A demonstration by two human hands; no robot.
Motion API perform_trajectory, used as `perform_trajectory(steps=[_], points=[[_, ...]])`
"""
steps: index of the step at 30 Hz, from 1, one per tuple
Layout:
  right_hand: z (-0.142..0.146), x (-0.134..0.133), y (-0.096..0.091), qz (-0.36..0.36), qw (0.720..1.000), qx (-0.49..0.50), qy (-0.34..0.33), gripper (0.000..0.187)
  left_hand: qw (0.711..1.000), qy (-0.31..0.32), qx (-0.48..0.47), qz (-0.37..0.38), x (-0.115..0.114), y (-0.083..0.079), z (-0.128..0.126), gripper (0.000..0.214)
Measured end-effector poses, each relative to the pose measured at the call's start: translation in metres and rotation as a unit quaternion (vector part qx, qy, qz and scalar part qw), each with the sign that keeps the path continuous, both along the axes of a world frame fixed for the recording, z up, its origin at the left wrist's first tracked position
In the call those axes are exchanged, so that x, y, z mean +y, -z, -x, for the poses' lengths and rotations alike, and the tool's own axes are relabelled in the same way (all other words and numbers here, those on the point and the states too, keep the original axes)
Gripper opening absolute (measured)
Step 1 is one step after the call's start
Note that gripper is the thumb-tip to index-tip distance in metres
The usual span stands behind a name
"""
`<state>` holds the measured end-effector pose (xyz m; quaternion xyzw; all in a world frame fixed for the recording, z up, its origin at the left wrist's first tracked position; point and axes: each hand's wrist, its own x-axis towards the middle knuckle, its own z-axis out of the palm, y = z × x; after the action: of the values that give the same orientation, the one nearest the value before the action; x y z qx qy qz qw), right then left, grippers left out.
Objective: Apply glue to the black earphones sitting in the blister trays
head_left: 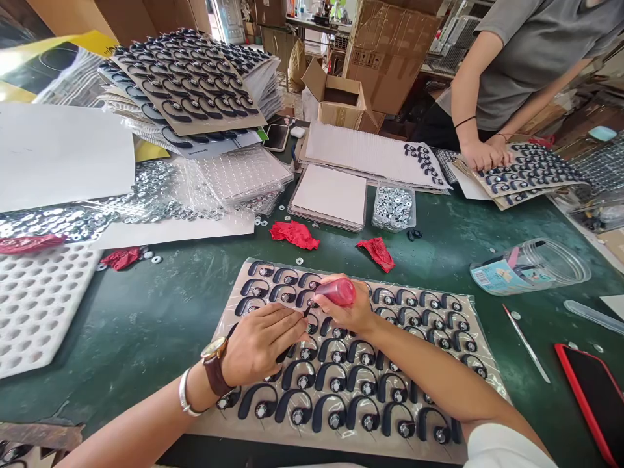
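Note:
A brown sheet (287,432) under clear film carries rows of black ear-hook earphones (336,383) with silver round faces. In my right hand (358,312) is a translucent red tool (338,292), its blunt end up and its thin dark tip slanting down toward my left fingertips. Whether it is a bottle or a handled tool I cannot make out. My left hand (266,341) lies across the sheet, fingers pressed together over an earphone beside the tip. The left thumb and most of that earphone are hidden.
A clear tub of silver discs (394,207) stands beyond the sheet, near red scraps (295,234). At right lie a clear jar (531,266), a thin stick (526,344) and a red-cased phone (589,396). Earphone sheets (188,84) are stacked at left. A co-worker's hands (487,153) handle another sheet.

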<state>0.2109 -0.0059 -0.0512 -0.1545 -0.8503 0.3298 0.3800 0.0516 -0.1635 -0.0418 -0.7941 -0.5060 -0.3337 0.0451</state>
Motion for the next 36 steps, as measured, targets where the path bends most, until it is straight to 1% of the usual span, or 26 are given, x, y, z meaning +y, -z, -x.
perform_trajectory(steps=[4,9,13,23,30,36], points=[[-0.0002,0.0001,-0.0013,0.022,1.000,-0.014,0.011,0.016,1.000,0.002,0.002,0.003,-0.0003,0.0003,0.0010,0.025],[-0.0008,-0.0001,-0.0013,0.007,1.000,0.012,0.018,0.015,1.000,0.005,0.003,0.008,-0.0004,0.0010,0.0016,0.028],[0.0002,0.0001,-0.0020,0.005,1.000,0.010,0.021,0.015,1.000,0.008,-0.002,0.005,-0.0004,0.0014,0.0015,0.028],[-0.0025,0.0003,-0.0016,-0.060,0.998,0.005,0.019,0.012,0.999,0.014,-0.032,0.012,0.0024,0.0004,0.0031,0.030],[-0.0040,0.0002,-0.0018,-0.049,0.999,0.001,0.019,0.012,0.998,-0.004,-0.061,0.006,0.0057,-0.0057,0.0021,0.022],[-0.0045,0.0004,-0.0008,-0.043,0.999,-0.001,0.010,0.011,0.996,-0.008,-0.086,0.018,0.0068,-0.0068,0.0037,0.020]])
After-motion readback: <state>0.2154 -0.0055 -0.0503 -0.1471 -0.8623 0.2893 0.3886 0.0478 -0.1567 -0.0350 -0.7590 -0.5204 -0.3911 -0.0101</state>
